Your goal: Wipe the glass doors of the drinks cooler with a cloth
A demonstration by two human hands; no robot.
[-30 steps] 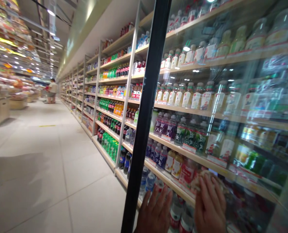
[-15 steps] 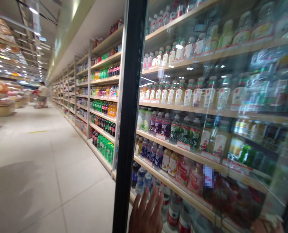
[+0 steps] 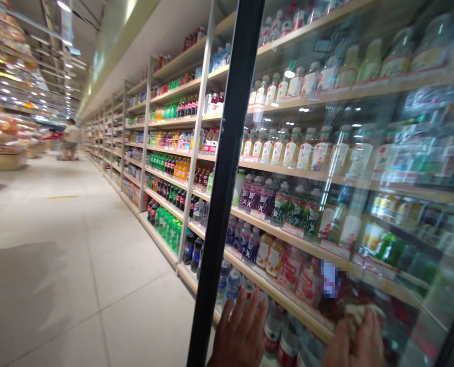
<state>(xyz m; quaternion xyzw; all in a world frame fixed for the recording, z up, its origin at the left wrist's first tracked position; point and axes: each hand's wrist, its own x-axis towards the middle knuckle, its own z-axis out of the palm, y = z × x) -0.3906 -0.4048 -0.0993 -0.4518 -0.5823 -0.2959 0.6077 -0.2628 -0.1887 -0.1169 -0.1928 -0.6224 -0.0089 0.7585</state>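
A glass door (image 3: 306,112) with a black frame (image 3: 227,168) stands in front of me, bottled drinks showing through it. My left hand (image 3: 240,331) is low in the view, fingers stretched and slightly apart, flat against or very near the pane. Lower right, my right hand (image 3: 366,339) is closed on a pale crumpled cloth (image 3: 360,311) at the glass. A reflection in the pane blends with this hand, so its outline is partly unclear.
Long drink shelves (image 3: 169,148) run away to the left of the door. A tiled floor (image 3: 70,244) lies beside them. Farther down the aisle a person (image 3: 70,140) stands near the display stands (image 3: 8,155).
My right hand has come up and left with the cloth. The door frame's edge sits farther right and more tilted in view, with more shelving visible beside it. My left hand stays at the glass.
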